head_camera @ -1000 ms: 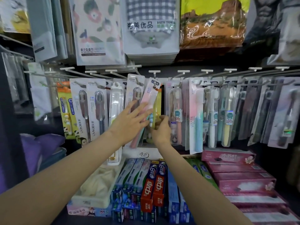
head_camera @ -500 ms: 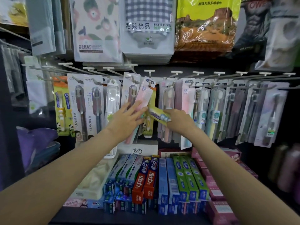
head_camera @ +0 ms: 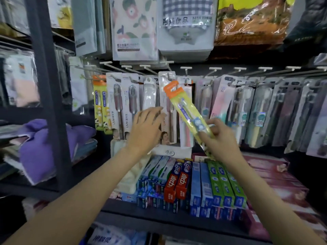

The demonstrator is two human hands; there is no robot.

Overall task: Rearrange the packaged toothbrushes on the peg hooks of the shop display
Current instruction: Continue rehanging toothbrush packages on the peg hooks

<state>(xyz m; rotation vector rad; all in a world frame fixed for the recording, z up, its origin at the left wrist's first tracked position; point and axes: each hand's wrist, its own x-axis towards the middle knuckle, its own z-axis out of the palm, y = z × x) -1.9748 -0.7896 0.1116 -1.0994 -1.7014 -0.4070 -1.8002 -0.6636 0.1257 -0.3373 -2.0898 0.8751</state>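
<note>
Toothbrush pack [head_camera: 187, 110] in right hand [head_camera: 218, 138]

Two forearms in view, both bare from elbow to wrist; no sleeve reaches them. Left hand [head_camera: 145, 131] and right hand [head_camera: 218, 138] ungloved. Fingers slender, nails short, unpainted as far as visible.

The yellow toothbrush pack [head_camera: 188, 114] was glossy clear plastic with an orange card header. Hanging blister packs [head_camera: 261, 110] showed shiny film over printed card. Peg hooks [head_camera: 215, 68] looked like pale metal wire. Toothpaste cartons [head_camera: 178, 181] were glossy printed cardboard; the purple towel [head_camera: 37, 149] was soft matt cloth.
</note>
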